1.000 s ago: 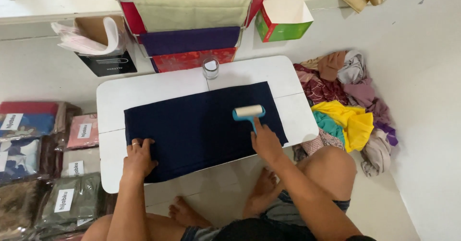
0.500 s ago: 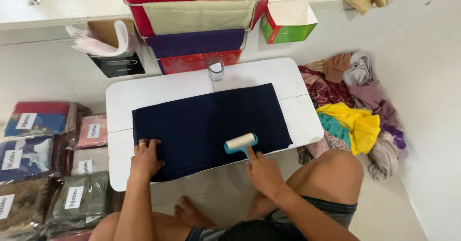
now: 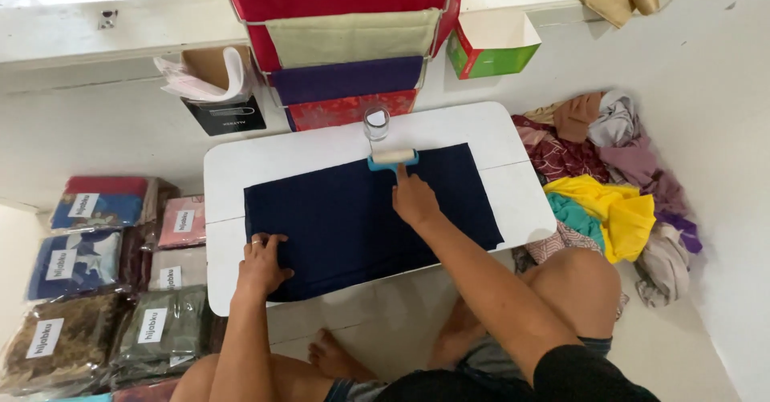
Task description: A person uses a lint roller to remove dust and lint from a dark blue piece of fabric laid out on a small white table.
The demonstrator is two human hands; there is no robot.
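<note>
A dark navy cloth [image 3: 353, 218] lies spread flat on a low white folding table [image 3: 233, 161]. My right hand [image 3: 415, 202] grips the blue handle of a lint roller [image 3: 393, 158], whose pale roll rests at the cloth's far edge. My left hand [image 3: 263, 262] presses flat on the cloth's near left corner, a ring on one finger. A small clear glass [image 3: 376, 121] stands on the table just beyond the roller.
A rack of folded cloths [image 3: 345, 49] hangs behind the table. A loose pile of coloured fabrics [image 3: 609, 177] lies to the right, and bagged cloth packs [image 3: 96, 282] are stacked on the left. A green box [image 3: 489, 45] and a black box [image 3: 220, 113] stand by the wall.
My right hand pulled the lint roller toward the cloth's near edge, then pushed it away to the far edge near the glass. The left hand stayed put.
</note>
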